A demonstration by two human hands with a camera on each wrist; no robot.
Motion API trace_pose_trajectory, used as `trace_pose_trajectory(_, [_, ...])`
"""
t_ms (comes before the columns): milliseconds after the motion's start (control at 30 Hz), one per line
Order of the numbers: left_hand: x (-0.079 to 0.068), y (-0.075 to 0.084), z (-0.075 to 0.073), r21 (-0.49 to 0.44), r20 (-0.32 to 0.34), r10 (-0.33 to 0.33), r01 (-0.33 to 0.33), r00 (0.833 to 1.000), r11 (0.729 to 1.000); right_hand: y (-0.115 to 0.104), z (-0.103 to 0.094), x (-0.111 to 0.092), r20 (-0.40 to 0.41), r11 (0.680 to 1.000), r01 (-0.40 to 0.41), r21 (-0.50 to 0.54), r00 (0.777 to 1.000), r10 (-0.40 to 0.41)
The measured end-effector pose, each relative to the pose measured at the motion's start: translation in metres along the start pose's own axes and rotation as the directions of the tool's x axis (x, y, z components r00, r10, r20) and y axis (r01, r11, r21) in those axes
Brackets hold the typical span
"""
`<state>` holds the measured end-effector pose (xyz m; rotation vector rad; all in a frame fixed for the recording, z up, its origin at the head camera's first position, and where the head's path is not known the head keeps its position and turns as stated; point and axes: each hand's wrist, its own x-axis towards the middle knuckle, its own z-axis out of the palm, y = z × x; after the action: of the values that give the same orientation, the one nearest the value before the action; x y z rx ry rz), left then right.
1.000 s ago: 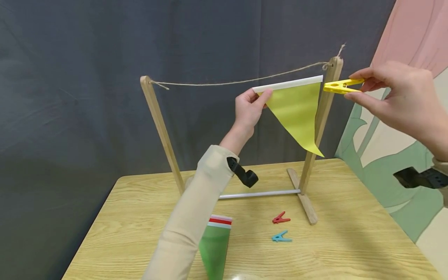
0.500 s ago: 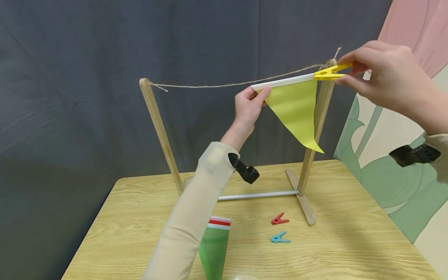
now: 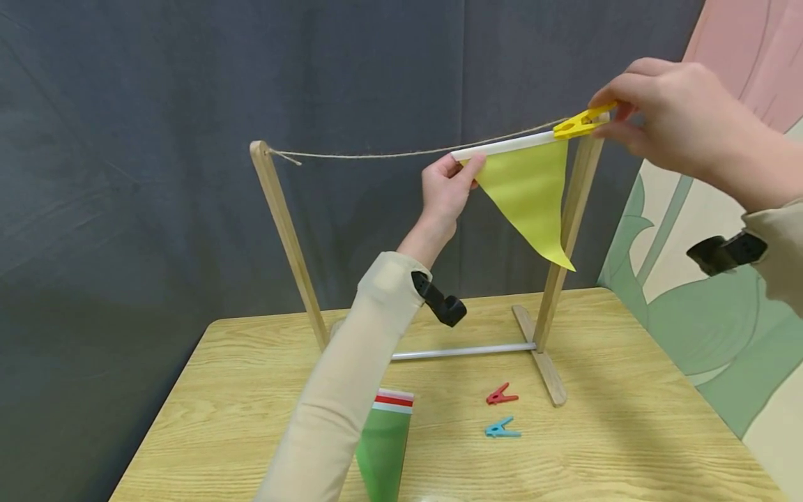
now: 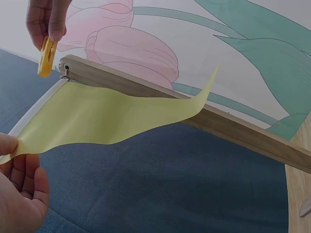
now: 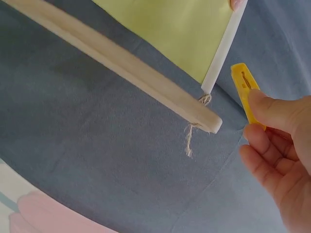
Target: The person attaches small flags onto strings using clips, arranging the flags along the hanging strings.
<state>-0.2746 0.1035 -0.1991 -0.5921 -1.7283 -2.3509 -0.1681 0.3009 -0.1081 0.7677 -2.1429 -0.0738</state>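
Note:
My left hand [image 3: 447,192] pinches the left end of the white top band of a yellow-green pennant [image 3: 530,185]. The pennant hangs point down just under the string [image 3: 389,153], its band close along it. Between thumb and fingers, my right hand [image 3: 677,122] pinches the handles of a yellow clothespin [image 3: 580,124]. In the head view the clothespin overlaps the band's right end. Both wrist views show the clothespin [image 5: 245,87] apart from the band, beside the knotted string end at the post. Its jaws hold nothing there.
Two wooden posts [image 3: 288,244] on feet carry the string, joined low by a pale rod [image 3: 464,350]. On the wooden table [image 3: 251,390] lie a red clothespin [image 3: 502,394], a blue clothespin [image 3: 502,427] and a green pennant [image 3: 384,446], partly behind my left sleeve. Behind hangs a dark curtain [image 3: 157,139].
My right hand has carried the yellow clothespin leftward and up, from right of the post to the upper right end of the pennant. My left hand has stayed nearly still.

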Motion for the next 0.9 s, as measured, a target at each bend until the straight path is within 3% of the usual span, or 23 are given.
trace_pose_trajectory(233, [0.001, -0.001, 0.002, -0.008, -0.022, -0.022, 0.022, 1.0, 1.0, 0.002, -0.001, 0.014, 0.045, 0.998, 0.037, -0.053, 0.998, -0.034])
trace_pose_trajectory(433, [0.003, -0.003, 0.005, 0.009, -0.036, -0.039, 0.04, 0.999, 0.999, 0.001, -0.004, 0.032, 0.172, 0.994, -0.002, -0.111, 0.985, 0.021])
trace_pose_trajectory(567, [0.004, -0.003, 0.006, 0.02, -0.043, -0.037, 0.038, 0.998, 0.999, 0.001, -0.004, 0.044, 0.273, 0.993, 0.013, -0.121, 0.962, 0.02])
trace_pose_trajectory(700, [0.004, -0.002, 0.008, 0.032, -0.037, -0.034, 0.035, 0.999, 0.999, 0.001, -0.005, 0.054, 0.388, 0.989, 0.006, -0.147, 0.92, 0.052])
trace_pose_trajectory(800, [0.003, -0.001, 0.009, 0.045, -0.034, -0.033, 0.035, 0.999, 0.998, 0.001, -0.006, 0.06, 0.448, 0.987, -0.004, -0.158, 0.891, 0.075])
trace_pose_trajectory(900, [0.004, 0.0, 0.01, 0.057, -0.035, -0.033, 0.035, 0.999, 0.998, 0.001, -0.005, 0.065, 0.471, 0.988, -0.004, -0.157, 0.878, 0.079])
